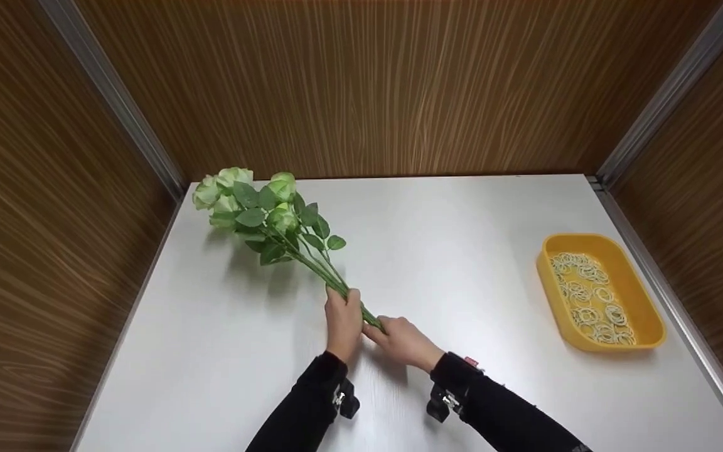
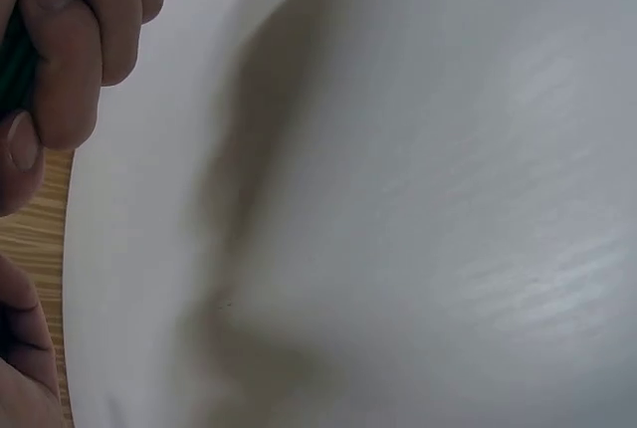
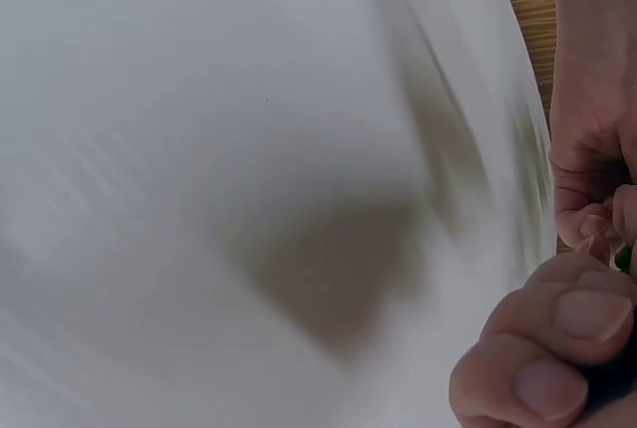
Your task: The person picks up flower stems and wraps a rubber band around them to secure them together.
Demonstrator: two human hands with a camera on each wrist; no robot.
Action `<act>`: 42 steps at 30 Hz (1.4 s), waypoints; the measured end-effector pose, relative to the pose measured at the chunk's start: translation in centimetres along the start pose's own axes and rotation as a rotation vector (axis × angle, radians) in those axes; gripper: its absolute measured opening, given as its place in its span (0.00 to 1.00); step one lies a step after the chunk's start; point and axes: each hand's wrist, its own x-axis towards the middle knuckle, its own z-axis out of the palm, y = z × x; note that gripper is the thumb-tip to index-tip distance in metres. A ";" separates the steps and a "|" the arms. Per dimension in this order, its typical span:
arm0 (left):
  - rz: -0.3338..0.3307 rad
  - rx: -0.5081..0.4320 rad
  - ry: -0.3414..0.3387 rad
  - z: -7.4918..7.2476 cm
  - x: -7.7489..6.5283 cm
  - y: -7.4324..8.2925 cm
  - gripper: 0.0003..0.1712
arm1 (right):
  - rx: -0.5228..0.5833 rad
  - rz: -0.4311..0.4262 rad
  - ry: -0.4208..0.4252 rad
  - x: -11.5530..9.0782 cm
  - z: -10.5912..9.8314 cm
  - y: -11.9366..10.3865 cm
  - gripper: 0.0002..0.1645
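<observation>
Holding green stems [image 1: 330, 280], the left hand [image 1: 344, 323] and right hand [image 1: 407, 341] curl tight; from them, flowers [image 1: 283, 218] are at ten o'clock, a yellow box [image 1: 626, 279] at three o'clock.

I've got left hand [image 1: 343, 323] just beside right hand [image 1: 407, 343], fingers [image 3: 528, 378] curled on both; left arm [image 1: 300, 405] and right arm [image 1: 512, 407] reach forward, slanting inward, right more sharply.

Soft shadows, glare on tabletop [image 1: 449, 251]
</observation>
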 end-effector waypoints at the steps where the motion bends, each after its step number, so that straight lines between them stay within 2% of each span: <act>1: -0.004 -0.003 -0.002 0.1 -0.1 0.1 0.12 | -0.012 -0.010 0.002 0.0 -0.1 0.1 0.24; 10: -0.035 0.024 0.012 0.5 -0.8 0.3 0.07 | -0.115 -0.074 -0.028 -0.4 -1.3 0.7 0.22; 14: -0.056 -0.024 -0.004 0.4 -0.8 0.5 0.06 | -0.158 -0.104 -0.008 -0.5 -1.7 0.9 0.21; 17: -0.104 -0.160 -0.068 0.2 -0.7 0.7 0.07 | -0.169 -0.103 -0.003 -0.6 -2.0 1.0 0.20; 21: -0.220 -0.475 -0.164 -0.4 -0.3 1.2 0.12 | -0.190 -0.112 0.000 -0.7 -2.1 1.2 0.21; 25: -0.333 -0.769 -0.190 -1.5 0.4 1.9 0.11 | -0.218 -0.120 -0.002 -1.0 -2.1 1.5 0.20; 27: -0.359 -0.879 -0.191 -2.2 0.9 2.0 0.10 | -0.225 -0.121 -0.007 -1.1 -2.0 1.6 0.19; 33: -0.388 -1.077 -0.246 -3.8 1.9 2.2 0.10 | -0.224 -0.132 -0.034 -1.3 -2.3 1.4 0.18; 37: -0.420 -1.151 -0.255 -4.7 2.5 2.4 0.10 | -0.224 -0.151 -0.053 -1.4 -2.6 1.6 0.18; 42: -0.450 -1.193 -0.256 -5.3 2.8 2.6 0.14 | -0.243 -0.183 -0.079 -1.4 -3.2 1.9 0.18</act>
